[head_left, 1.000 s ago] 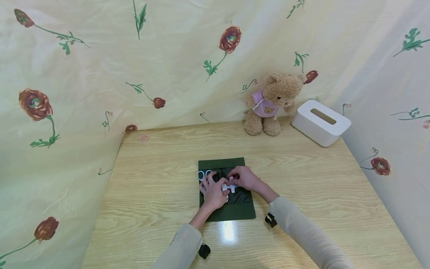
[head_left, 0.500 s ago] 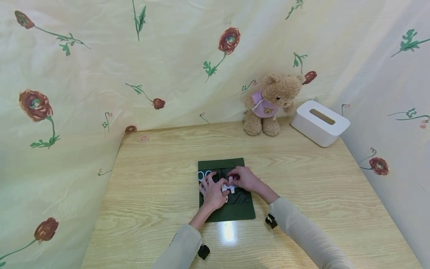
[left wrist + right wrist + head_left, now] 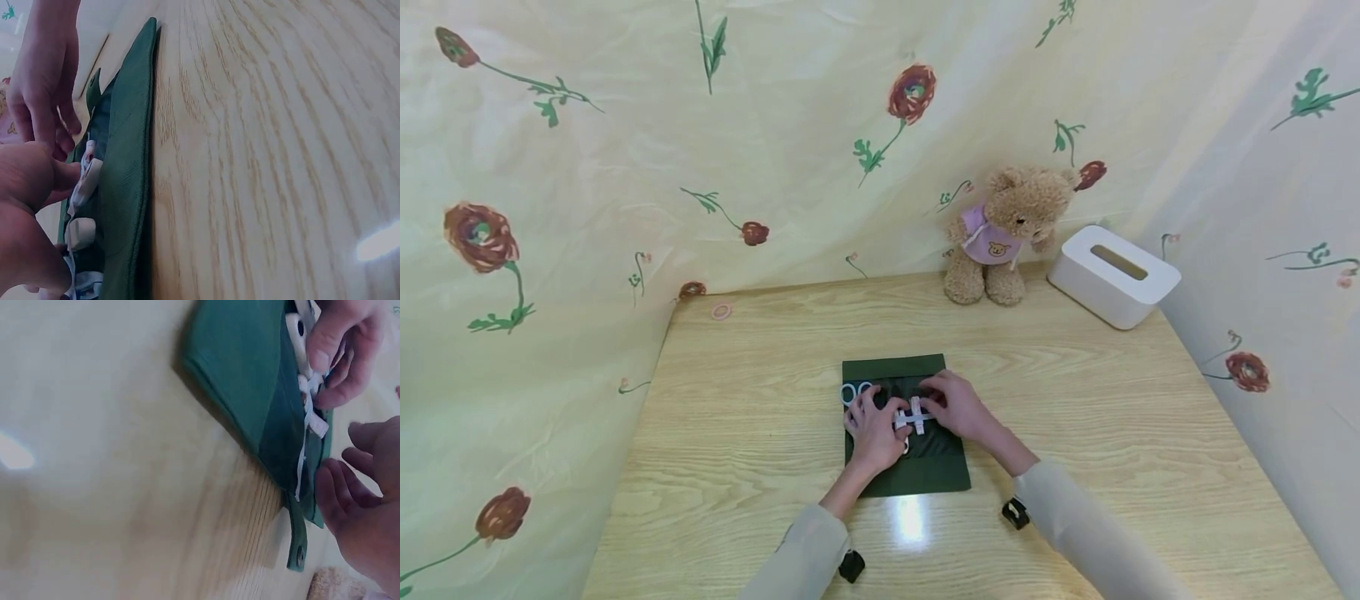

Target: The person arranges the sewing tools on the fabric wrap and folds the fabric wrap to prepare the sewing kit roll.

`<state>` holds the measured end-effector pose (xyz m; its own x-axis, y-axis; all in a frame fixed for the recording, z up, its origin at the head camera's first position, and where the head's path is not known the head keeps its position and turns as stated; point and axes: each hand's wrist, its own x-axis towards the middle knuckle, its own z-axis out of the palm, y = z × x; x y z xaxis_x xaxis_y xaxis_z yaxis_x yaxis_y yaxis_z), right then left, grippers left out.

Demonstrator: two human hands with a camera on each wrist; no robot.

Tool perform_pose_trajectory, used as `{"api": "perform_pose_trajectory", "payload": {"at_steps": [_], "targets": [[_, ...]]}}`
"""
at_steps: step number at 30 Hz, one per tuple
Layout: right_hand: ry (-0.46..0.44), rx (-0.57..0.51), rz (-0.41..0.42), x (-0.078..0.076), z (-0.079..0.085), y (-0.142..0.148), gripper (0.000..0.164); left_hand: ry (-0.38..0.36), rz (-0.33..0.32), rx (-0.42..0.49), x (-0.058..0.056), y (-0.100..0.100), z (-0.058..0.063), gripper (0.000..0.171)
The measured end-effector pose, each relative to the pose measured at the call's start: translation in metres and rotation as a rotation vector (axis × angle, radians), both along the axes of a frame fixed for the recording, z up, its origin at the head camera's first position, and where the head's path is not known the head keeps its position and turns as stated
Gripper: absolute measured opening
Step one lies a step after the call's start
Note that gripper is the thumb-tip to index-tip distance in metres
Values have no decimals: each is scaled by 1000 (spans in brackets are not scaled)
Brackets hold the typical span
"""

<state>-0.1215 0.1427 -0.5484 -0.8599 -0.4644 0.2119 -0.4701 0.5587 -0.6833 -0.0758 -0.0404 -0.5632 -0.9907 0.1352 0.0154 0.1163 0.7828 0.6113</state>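
A dark green fabric case lies unfolded on the table, a white elastic band running across its inside. Under that band sits a small white strip with faint markings. My left hand rests over the case's left half, thumb and forefinger pinching the band beside the strip. Scissors with light blue handles partly show beyond its fingers. My right hand hovers at the case's right side, fingers loosely bent, holding nothing. Its fingertips are close to the case in the right wrist view; contact is unclear. White pieces show near the left hand.
At the back of the wooden table stand a teddy bear and a white tissue box. A small pink ring lies at the back left. A snap strap sticks out from the case.
My right hand has let go of the small white strip and drawn slightly to the right. The strip now lies straight under the band. My left hand has stayed in place.
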Motion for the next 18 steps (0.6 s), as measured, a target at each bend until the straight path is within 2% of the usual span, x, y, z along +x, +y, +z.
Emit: {"api": "perform_pose_trajectory", "payload": {"at_steps": [4,8,13,18], "targets": [[109,-7,-41,24,1,9,22,70,-58,-11,-4,-5,5,33],[191,43,0,51,2,12,25,126,-155,-82,-16,-14,11,39],[238,130,86,83,5,12,29,118,-295,-208,-39,-23,18,39],[219,228,132,105,6,11,32,96,-416,-328,-61,-24,22,42]]}}
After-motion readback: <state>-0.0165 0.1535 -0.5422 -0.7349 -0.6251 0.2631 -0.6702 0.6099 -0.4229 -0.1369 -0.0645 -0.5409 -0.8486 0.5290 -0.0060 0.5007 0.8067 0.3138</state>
